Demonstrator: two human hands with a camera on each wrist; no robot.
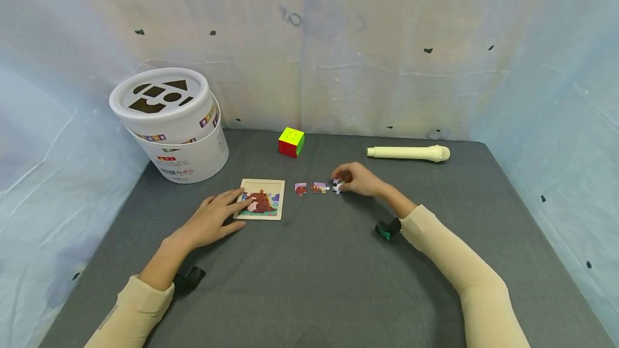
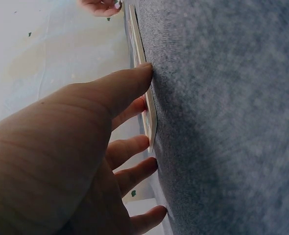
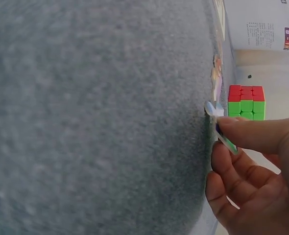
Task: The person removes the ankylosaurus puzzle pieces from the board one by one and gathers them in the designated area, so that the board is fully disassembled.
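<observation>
Puzzle piece (image 1: 337, 189), one, mid-frame: I am seeing the right grip (image 1: 360, 179) pinching it. Loose pieces (image 1: 319, 188), two: lying in a row just leftward. Puzzle board (image 1: 263, 182): lying farther left, the left grip (image 1: 211, 218) resting on it, fingers spread.

Three loose puzzle pieces (image 1: 318, 188), one board (image 1: 263, 182), one cube (image 1: 291, 143), one microphone (image 1: 407, 153)

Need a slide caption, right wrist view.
Right hand pinching a puzzle piece close to the grey cloth, a red-and-green cube in the background.
</observation>
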